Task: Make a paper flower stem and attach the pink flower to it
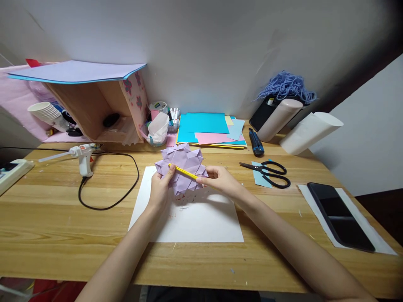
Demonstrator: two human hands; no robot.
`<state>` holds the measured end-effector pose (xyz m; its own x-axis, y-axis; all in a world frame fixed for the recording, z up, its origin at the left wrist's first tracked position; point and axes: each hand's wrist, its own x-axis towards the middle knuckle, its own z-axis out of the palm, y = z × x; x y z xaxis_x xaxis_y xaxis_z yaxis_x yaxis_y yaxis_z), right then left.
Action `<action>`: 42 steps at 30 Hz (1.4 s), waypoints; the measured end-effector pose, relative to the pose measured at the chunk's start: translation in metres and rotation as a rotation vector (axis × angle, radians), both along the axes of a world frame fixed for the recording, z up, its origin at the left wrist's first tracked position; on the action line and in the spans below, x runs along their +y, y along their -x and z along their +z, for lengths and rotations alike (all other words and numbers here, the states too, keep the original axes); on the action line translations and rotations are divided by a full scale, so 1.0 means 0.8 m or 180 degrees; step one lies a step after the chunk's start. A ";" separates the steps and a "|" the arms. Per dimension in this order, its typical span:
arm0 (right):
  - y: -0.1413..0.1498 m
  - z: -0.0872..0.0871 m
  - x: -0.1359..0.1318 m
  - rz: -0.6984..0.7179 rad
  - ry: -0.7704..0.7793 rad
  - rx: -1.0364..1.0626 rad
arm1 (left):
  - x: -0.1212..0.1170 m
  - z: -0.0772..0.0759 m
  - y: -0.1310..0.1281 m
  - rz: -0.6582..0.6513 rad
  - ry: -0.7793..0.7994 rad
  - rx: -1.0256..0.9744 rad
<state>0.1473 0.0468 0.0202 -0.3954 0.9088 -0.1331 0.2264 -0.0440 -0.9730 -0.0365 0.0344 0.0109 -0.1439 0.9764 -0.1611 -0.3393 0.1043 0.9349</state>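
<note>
left hand and right hand pinch the star and yellow strip above the sheet; squeezing hard could crush the folds, while a slack grip could let the strip skew.

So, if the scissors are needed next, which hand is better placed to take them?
Probably the right hand: the scissors lie on its side, while the left hand would have to cross over. Both are busy, though, with the purple paper and yellow strip.
</note>
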 end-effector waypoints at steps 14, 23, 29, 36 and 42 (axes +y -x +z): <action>0.002 0.003 -0.003 -0.0013 0.0043 0.0093 | 0.001 -0.007 0.003 0.0062 -0.0018 0.0148; 0.002 0.003 -0.003 0.0016 0.0016 0.0067 | 0.000 0.000 0.000 -0.0051 0.0015 -0.0051; 0.000 0.002 0.000 -0.0025 0.0088 0.0154 | 0.000 0.001 0.001 -0.0124 -0.0003 -0.0024; 0.000 0.004 0.000 -0.0051 0.0235 0.0226 | 0.002 -0.005 0.003 -0.0177 0.0047 0.0093; 0.001 0.000 0.000 -0.0060 0.0250 0.0237 | 0.003 -0.005 0.003 -0.0149 0.0089 0.0092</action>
<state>0.1464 0.0472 0.0201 -0.3897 0.9041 -0.1752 0.1521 -0.1245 -0.9805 -0.0385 0.0368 0.0071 -0.1030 0.9773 -0.1850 -0.3064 0.1457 0.9407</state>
